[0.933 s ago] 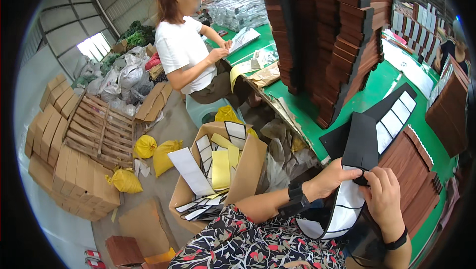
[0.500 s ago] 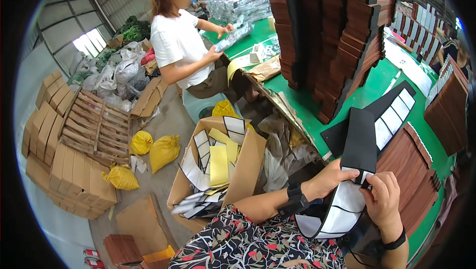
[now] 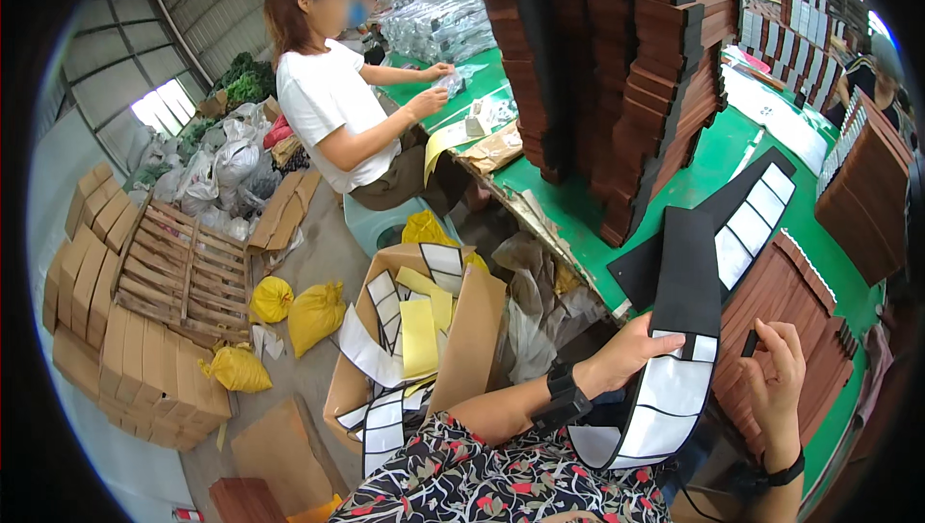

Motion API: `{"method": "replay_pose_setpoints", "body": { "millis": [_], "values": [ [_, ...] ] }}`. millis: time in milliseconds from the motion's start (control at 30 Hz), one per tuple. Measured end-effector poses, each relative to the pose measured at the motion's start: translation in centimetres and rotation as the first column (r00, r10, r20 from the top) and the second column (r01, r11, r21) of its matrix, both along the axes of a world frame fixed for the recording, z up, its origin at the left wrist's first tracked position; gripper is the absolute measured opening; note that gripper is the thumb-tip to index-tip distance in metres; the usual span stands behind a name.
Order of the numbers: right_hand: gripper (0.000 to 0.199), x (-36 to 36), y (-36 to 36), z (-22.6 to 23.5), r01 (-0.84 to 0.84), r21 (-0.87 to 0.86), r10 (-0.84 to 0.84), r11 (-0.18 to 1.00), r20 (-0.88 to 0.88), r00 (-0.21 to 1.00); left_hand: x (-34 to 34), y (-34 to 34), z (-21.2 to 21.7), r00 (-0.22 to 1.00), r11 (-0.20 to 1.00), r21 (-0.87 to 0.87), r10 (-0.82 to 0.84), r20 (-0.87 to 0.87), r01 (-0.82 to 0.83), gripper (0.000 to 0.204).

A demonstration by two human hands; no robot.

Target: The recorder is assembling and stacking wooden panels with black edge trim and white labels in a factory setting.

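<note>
My left hand [image 3: 621,354] grips a long black strip [image 3: 686,277] by its edge, thumb on top. White backing panels [image 3: 665,407] line the strip's lower part, which curls toward my lap. Just right of the strip, apart from it, my right hand [image 3: 779,379] pinches a small black piece [image 3: 750,342] between thumb and forefinger. Beyond the held strip, another black strip with white panels [image 3: 756,224] lies on the green table [image 3: 617,277]. Reddish-brown slats [image 3: 780,330] are laid near my right hand.
Tall stacks of brown slats [image 3: 665,90] stand on the table. Left of me is an open carton [image 3: 472,350] of white-panelled strips and yellow sheets. A co-worker [image 3: 332,99] sits across, handling clear plastic. Yellow bags [image 3: 316,316], a pallet [image 3: 183,263] and stacked cartons [image 3: 145,369] occupy the floor.
My right hand has come off the strip and moved right with the small black piece. The left hand keeps its grip. The co-worker's hands have shifted, and the whole view has turned slightly.
</note>
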State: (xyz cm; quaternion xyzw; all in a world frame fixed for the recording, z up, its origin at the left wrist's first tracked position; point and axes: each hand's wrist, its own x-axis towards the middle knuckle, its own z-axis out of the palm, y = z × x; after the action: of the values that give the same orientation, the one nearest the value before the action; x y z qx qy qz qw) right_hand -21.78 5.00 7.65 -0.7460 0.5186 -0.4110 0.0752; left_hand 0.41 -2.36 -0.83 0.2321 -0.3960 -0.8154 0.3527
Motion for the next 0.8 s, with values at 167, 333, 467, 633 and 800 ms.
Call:
{"method": "replay_pose_setpoints", "body": {
  "millis": [167, 333, 467, 633, 800],
  "values": [
    [0.05, -1.1, 0.1, -0.3, 0.004, -0.018, -0.006, 1.0, -0.063, 0.998, 0.2, -0.4, 0.1, 1.0, 0.998, 0.067, -0.002, -0.015, 0.003, 0.04],
    [0.045, -2.6, 0.6, -1.2, 0.04, 0.066, -0.04, 0.997, 0.014, 0.999, 0.3, -1.0, 0.0, 1.0, 0.999, 0.041, 0.023, 0.009, -0.024, 0.038],
    [0.042, -4.1, 0.7, -1.5, 0.075, 0.144, -0.089, 0.987, 0.091, 0.992, 0.0, -1.4, 0.1, 0.999, 0.998, 0.048, 0.048, 0.01, -0.048, 0.038],
    [0.042, -6.9, 1.1, -2.3, 0.127, 0.163, -0.152, 0.978, 0.156, 0.976, -0.3, -1.9, 0.1, 0.997, 0.999, -0.033, 0.03, 0.074, -0.027, 0.038],
    [0.047, -10.5, 0.9, -2.1, 0.271, 0.126, -0.282, 0.954, 0.074, 0.957, -1.1, -2.4, 0.3, 0.991, 0.984, -0.17, 0.077, 0.114, -0.057, 0.037]
  ]
}}
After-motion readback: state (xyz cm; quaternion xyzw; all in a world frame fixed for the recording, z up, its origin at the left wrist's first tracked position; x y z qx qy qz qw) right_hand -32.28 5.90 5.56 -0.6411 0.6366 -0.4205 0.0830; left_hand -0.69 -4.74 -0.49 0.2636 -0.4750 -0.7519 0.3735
